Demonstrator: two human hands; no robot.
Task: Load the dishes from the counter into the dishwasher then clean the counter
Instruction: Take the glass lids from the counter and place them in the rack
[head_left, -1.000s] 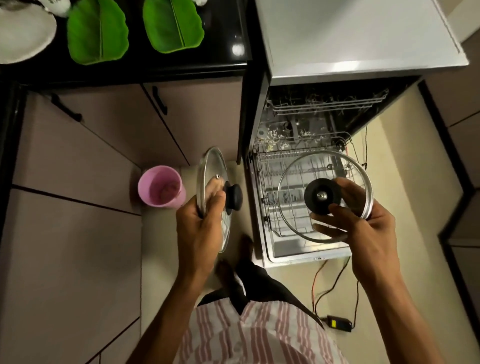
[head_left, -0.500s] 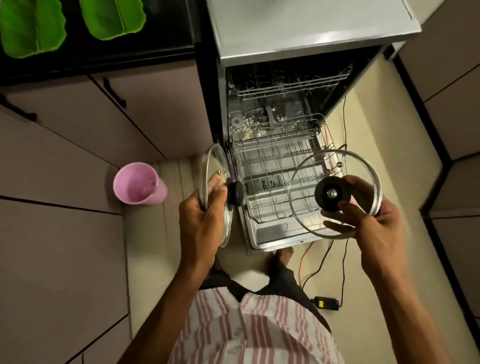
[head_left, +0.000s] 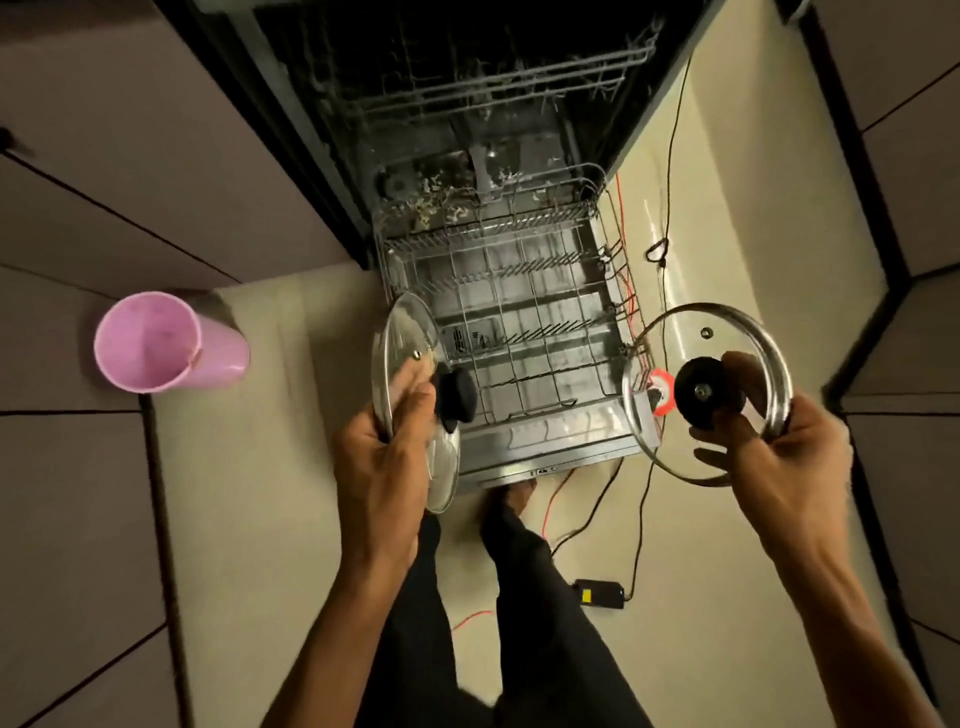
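I have a glass lid in each hand above the open dishwasher; my left hand (head_left: 387, 462) is clamped on the rim of the left lid (head_left: 415, 400), thumb over the glass beside its black knob, and that lid stands nearly edge-on, its flat face turned toward the rack. My right hand (head_left: 779, 457) pinches the right lid (head_left: 711, 395) by the rim and behind the knob; this one faces me almost flat, held out past the right side of the rack. The lower rack (head_left: 509, 322) is pulled out over the lowered door, lying forward and below both grips, its rows of tines running left to right; I judge the left lid the nearer and already turned to slot between tines, so it should go first. An upper rack (head_left: 498, 83) sits back in the dark cabinet. On the floor (head_left: 260, 519) stand a pink cup (head_left: 161, 343) by the cupboards, loose cables and a small black adapter (head_left: 600, 594); the worktop is out of view.
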